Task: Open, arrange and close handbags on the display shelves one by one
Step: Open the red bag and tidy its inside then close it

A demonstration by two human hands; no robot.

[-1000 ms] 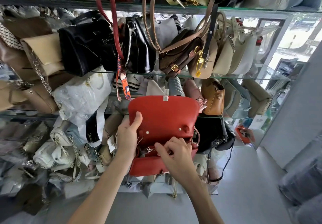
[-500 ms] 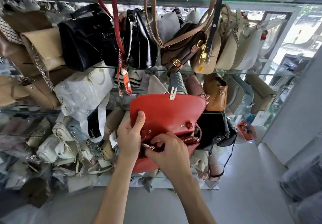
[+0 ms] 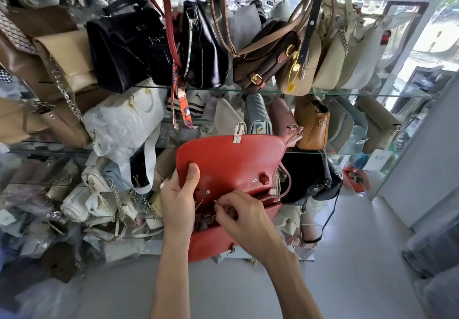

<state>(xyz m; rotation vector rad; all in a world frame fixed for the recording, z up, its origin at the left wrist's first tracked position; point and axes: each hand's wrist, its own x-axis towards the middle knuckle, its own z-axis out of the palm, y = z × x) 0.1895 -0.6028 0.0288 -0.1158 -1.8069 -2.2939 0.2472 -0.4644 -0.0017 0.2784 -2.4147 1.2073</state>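
The red handbag (image 3: 231, 167) is held up in front of the glass shelves (image 3: 347, 92), just right of centre, with its flap thrown open and standing upward, the silver clasp (image 3: 239, 132) at the flap's 12 o'clock edge. The left hand (image 3: 180, 199) grips the bag's left side at about 9 o'clock, thumb laid up the inside of the flap and the fingers wrapped behind it. The right hand (image 3: 244, 217) sits at the bag's mouth, at 6 o'clock from the flap, its fingers curled together and pinching something small at the opening; what exactly it pinches cannot be told.

Compared with one second ago, the right hand has moved from the right part of the zip line toward the left, and now works just beside the left hand. The zip (image 3: 269, 197) now lies open at 3 o'clock of the right hand, and the dark interior shows between the two hands. The flap stands tilted a little more to the right, with the clasp rising clear of its edge.

At 12 o'clock of the red bag, on the shelf above, stand a black handbag (image 3: 119, 45) and a brown buckled bag (image 3: 265, 60); a tan bag (image 3: 313, 122) is at 2 o'clock.
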